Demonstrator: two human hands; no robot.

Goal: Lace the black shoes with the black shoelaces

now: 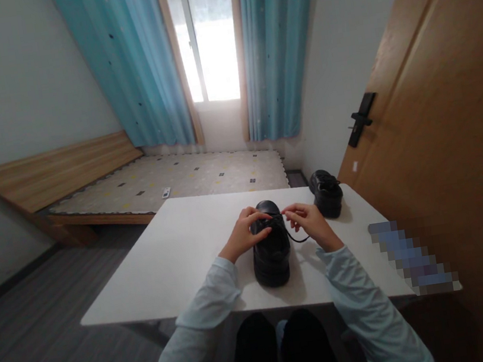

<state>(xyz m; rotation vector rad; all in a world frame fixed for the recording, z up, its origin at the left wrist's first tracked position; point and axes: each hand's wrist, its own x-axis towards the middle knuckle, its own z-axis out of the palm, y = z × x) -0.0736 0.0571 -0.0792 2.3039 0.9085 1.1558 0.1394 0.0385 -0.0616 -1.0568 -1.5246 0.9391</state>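
A black lace-up shoe (272, 263) stands on the white table (180, 255) in front of me, its toe pointing away. My left hand (249, 229) is on the shoe's left side, thumb and fingers gripping its upper around the laces. At the right of the shoe, my right hand (306, 220) pinches a black shoelace (297, 239), whose loose length curves below the fingers. The exact hold of the fingertips on the lace is too small to make out. A second black shoe (327, 196) sits farther back to the right.
A blurred-out blue item (411, 256) lies along the table's right edge. Beyond the table is a bed (204, 174) with a small white object (166, 192) on it. A wooden door (455, 133) stands close on the right. Blue curtains (145, 68) flank the window.
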